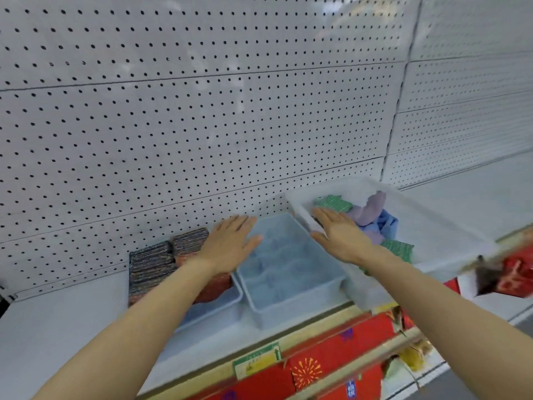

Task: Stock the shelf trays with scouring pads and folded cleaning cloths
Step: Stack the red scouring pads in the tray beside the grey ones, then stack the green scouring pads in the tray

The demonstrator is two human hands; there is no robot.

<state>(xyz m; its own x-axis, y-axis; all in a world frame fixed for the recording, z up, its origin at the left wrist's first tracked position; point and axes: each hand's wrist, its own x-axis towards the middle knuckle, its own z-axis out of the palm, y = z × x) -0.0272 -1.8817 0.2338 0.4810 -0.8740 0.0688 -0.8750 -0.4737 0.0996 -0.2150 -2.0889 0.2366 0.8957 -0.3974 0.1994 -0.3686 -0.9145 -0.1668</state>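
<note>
1. While both arms reach over the shelf (72, 319), the left hand (227, 243) lies flat with straight fingers (239, 222) across the seam between the left tray (227, 303) and the middle tray (291, 310), holding nothing.
2. The right hand (337, 229) stretches, fingers straight and together, over the near wall of the supply bin (450, 226) toward a green scouring pad (333, 203); it grips nothing yet, and whether it touches the pad cannot be told.
3. To do this step well, I judge the right hand should pinch one pad or one cloth at a time, lift it clear of the bin wall, and lay it flat in the middle tray, which looks unfilled, while the left hand steadies the trays.
4. The tangled cloths (372, 215) would need folding before they go in; pulled out loose, they may drag a neighbour along.
5. Dark scouring pads (153, 264) already stand in rows in the left tray, coarse and speckled, with reddish ones near the wrist.
6. The trays are translucent bluish plastic with rounded corners; the bin is paler, deeper and sits askew.
7. The cloths, lilac and blue, look soft and crumpled; another green pad (399, 249) lies at the near end of the bin.
8. Behind stands a white pegboard (202, 111), hard and evenly holed.
</note>
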